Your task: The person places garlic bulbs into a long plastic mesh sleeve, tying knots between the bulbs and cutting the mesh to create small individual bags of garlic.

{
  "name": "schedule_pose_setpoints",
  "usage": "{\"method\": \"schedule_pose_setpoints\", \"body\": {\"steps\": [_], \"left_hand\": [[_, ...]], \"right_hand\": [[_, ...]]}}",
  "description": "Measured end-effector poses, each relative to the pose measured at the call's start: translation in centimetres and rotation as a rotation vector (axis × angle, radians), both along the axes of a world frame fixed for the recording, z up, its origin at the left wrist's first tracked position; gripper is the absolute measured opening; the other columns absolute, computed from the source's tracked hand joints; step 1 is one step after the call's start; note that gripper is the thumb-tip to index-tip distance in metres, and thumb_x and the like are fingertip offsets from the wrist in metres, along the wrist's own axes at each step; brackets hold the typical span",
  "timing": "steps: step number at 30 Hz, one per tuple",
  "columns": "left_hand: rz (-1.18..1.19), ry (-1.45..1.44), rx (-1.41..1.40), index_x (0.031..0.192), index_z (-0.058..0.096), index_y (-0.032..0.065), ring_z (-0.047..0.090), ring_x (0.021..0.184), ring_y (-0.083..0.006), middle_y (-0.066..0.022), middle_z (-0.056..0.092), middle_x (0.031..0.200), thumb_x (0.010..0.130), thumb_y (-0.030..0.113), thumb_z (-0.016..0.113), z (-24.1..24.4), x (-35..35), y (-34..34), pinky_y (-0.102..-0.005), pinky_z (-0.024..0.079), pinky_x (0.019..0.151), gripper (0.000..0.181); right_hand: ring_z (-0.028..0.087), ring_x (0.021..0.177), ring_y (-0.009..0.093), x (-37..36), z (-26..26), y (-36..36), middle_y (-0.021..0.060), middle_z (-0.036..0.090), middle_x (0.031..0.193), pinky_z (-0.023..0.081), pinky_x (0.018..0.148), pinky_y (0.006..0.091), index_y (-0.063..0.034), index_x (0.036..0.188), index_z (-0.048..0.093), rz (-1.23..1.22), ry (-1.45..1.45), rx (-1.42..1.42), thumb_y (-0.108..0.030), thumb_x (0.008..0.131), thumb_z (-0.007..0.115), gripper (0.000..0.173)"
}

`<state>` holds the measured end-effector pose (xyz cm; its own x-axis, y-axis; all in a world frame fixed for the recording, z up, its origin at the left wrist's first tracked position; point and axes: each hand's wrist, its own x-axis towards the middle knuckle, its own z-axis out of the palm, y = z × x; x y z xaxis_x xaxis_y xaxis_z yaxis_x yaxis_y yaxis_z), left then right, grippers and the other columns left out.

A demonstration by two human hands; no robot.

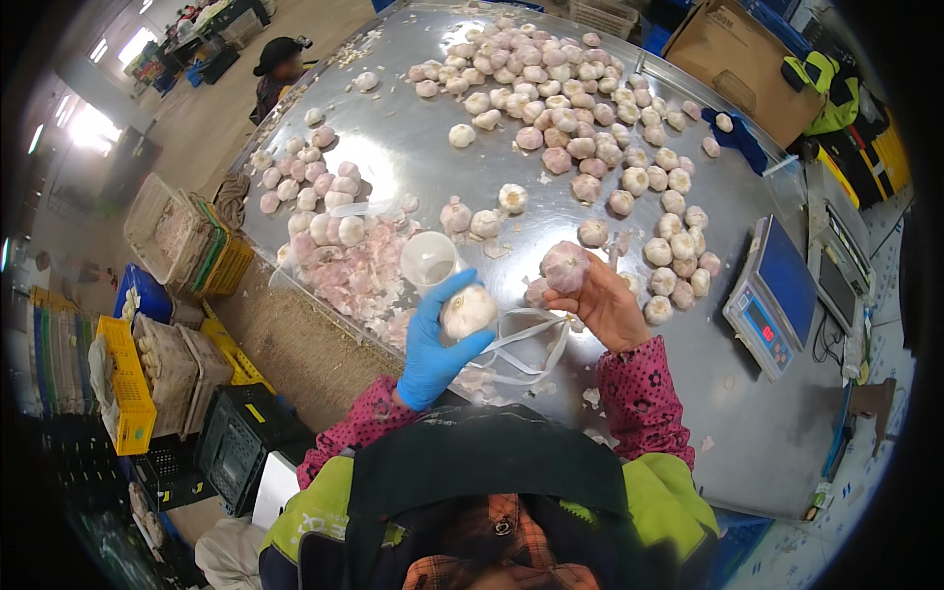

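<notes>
My left hand [436,346], in a blue disposable glove, grips a whitish garlic bulb [469,311] above the near side of the metal table [708,413]. In my bare right hand [611,304] a purplish garlic bulb [565,265] is pinched between thumb and fingers. A translucent plastic cup [428,259] stands just beyond the gloved fingers. Loose white straps [529,355] lie on the tabletop between my wrists. Pink papery garlic skins [354,276] are heaped to the left, partly behind the cup. Another bulb [537,293] is partly hidden by my right fingers.
A large pile of garlic bulbs [538,81] covers the far side, with a smaller group [313,173] at left. A blue digital scale [771,295] stands right. Crates [169,369] are stacked on the floor at left. A person [279,70] is beyond the table's far left edge.
</notes>
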<state>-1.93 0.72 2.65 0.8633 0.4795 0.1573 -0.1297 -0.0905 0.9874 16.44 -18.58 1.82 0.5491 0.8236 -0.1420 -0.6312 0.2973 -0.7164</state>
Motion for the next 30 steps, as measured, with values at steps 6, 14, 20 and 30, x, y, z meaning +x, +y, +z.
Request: {"method": "schedule_pose_setpoints", "body": {"steps": [6, 14, 20, 30], "left_hand": [[0.362, 0.003, 0.586, 0.138, 0.052, 0.0101, 0.040, 0.137, -0.0354, -0.0146, 0.054, 0.137, 0.069, 0.019, 0.087, -2.7, 2.7, 5.1, -0.0477, 0.031, 0.111, 0.078], [0.143, -0.079, 0.171, 0.154, 0.027, -0.0002, 0.028, 0.147, -0.0281, -0.0144, 0.032, 0.158, 0.083, 0.018, 0.075, -5.9, 2.0, 6.4, -0.0407, 0.023, 0.120, 0.088], [0.149, 0.001, 0.137, 0.147, 0.043, 0.0015, 0.037, 0.142, -0.0247, -0.0140, 0.037, 0.156, 0.098, 0.010, 0.055, -5.3, 2.3, 7.8, -0.0374, 0.030, 0.117, 0.051], [0.118, 0.055, 0.040, 0.116, 0.070, 0.0076, 0.044, 0.136, -0.0251, -0.0142, 0.046, 0.147, 0.087, -0.001, 0.057, -7.3, 3.0, 8.7, -0.0359, 0.036, 0.113, 0.034]], "right_hand": [[0.069, 0.084, 0.022, -2.2, -0.9, 3.9, 0.0128, 0.066, 0.107, 0.060, 0.073, 0.0320, 0.0003, 0.135, 0.047, -0.006, -0.039, -0.178, -0.028, 0.103, 0.051, 0.043], [0.059, 0.096, 0.015, -4.6, 0.7, 13.8, 0.0053, 0.065, 0.111, 0.047, 0.080, 0.0278, -0.0045, 0.130, 0.061, -0.152, -0.758, -0.335, -0.020, 0.095, 0.063, 0.039], [0.055, 0.111, 0.032, -4.4, -2.2, 16.6, 0.0122, 0.061, 0.118, 0.041, 0.095, 0.0403, -0.0079, 0.117, 0.069, -0.426, -1.471, -0.442, -0.020, 0.090, 0.064, 0.030], [0.058, 0.109, 0.036, 9.1, -10.2, -4.0, 0.0143, 0.060, 0.121, 0.046, 0.092, 0.0488, -0.0098, 0.122, 0.065, -0.723, -1.569, -1.416, 0.001, 0.074, 0.059, 0.049]]}}
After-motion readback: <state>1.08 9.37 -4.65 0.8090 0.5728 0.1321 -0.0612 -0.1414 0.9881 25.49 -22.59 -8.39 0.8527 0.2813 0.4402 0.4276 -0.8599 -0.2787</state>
